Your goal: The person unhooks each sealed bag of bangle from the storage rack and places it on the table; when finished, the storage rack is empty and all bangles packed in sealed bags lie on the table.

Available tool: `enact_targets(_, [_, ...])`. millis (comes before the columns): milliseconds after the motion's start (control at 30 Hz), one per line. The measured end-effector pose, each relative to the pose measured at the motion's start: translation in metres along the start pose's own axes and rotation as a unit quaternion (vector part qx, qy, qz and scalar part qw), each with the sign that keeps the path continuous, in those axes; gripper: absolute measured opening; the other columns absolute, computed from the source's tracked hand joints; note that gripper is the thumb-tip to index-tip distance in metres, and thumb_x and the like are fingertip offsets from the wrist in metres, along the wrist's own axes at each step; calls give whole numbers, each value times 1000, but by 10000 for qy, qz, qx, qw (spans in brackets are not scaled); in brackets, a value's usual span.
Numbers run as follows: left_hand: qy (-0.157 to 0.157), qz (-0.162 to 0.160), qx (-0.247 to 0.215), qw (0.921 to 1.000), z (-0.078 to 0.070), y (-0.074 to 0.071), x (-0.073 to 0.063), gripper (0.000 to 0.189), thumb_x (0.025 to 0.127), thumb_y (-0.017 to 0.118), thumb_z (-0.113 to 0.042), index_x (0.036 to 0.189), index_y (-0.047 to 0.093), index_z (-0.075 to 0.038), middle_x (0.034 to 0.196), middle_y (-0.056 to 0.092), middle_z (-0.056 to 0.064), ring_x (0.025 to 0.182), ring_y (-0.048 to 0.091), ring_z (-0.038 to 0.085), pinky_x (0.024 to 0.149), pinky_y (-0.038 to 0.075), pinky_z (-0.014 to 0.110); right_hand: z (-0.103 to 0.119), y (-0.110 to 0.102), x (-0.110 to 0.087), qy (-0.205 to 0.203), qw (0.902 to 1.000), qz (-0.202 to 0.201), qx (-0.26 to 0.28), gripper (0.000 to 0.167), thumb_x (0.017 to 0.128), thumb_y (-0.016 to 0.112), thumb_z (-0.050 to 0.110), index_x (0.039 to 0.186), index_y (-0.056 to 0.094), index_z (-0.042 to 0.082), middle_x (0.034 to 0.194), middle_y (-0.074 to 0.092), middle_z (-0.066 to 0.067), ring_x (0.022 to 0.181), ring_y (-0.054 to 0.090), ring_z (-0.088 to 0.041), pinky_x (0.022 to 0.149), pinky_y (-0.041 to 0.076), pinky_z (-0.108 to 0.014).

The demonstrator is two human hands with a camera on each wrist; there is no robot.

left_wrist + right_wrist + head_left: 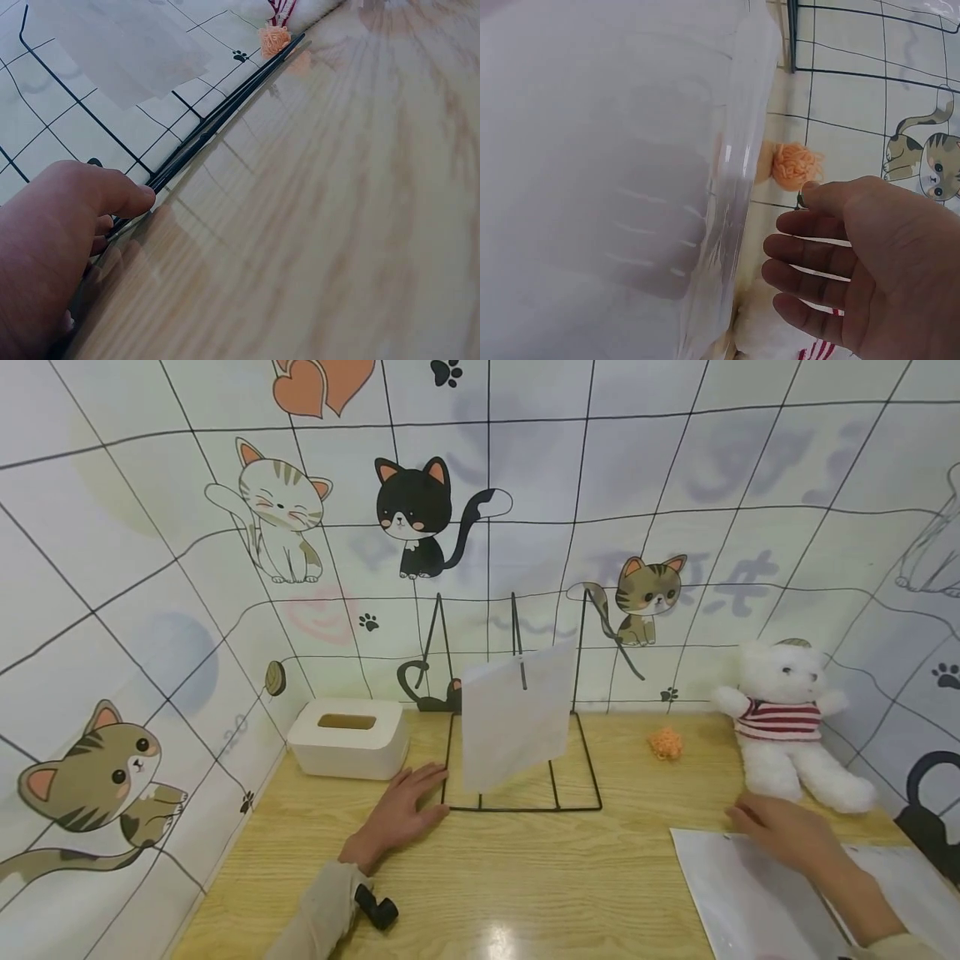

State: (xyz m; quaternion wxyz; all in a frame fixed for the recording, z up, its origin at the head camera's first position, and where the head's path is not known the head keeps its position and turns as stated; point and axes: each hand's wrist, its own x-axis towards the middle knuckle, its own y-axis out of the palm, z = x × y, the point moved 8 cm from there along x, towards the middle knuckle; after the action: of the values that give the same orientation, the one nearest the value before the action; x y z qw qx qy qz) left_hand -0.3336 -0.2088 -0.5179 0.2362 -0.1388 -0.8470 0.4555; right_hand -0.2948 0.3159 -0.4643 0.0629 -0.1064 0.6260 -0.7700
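Observation:
A black wire rack (504, 810) with tall uprights stands on the table, and a white sheet (517, 718) hangs at its middle upright. My left hand (401, 810) lies at the rack's left front corner. Its thumb and fingertips touch the wire, and in the left wrist view the thumb (124, 193) rests along the front bar. At the right, my right hand (795, 835) hovers over white, glossy plastic-looking sheets (742, 885). In the right wrist view its fingers (810, 251) are spread and loosely bent, holding nothing.
Left of the rack sits a white tissue box (348, 752). An orange yarn ball (666, 743) lies to the rack's right. A white teddy bear (780, 718) in a striped shirt sits against the cat-printed wall (525, 468), just beyond my right hand.

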Motion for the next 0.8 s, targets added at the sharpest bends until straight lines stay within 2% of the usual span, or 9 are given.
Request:
enact_targets(200, [11, -43, -64, 10000, -1, 0, 0, 61, 96, 63, -41, 147, 50, -10, 154, 47, 9, 146, 39, 30, 121, 19, 59, 16, 4, 6, -263, 9991, -212, 241, 33, 103, 56, 30, 71, 50, 24, 62, 40, 12, 53, 32, 1, 50, 28, -21])
enact_targets(467, [62, -58, -32, 10000, -1, 0, 0, 62, 96, 63, -41, 147, 50, -10, 154, 47, 9, 146, 39, 30, 121, 20, 59, 42, 10, 18, -663, 9944, -415, 707, 20, 102, 59, 27, 82, 60, 22, 63, 41, 15, 55, 34, 4, 51, 30, -19])
enact_targets(633, [119, -80, -31, 9999, -1, 0, 0, 61, 96, 63, -40, 147, 51, -9, 153, 48, 10, 145, 40, 31, 121, 21, 60, 62, 4, 27, -847, 9919, -382, 871, 17, 103, 57, 28, 92, 67, 18, 71, 53, 14, 60, 41, 5, 53, 36, -21])
enact_targets(800, [147, -133, -57, 9998, -3, -2, 0, 60, 95, 64, -38, 146, 51, -8, 153, 48, 12, 145, 40, 33, 120, 20, 61, 77, -4, 40, -955, 9890, -396, 1061, 20, 103, 56, 30, 102, 69, 15, 84, 66, 7, 68, 49, 5, 58, 44, -23])
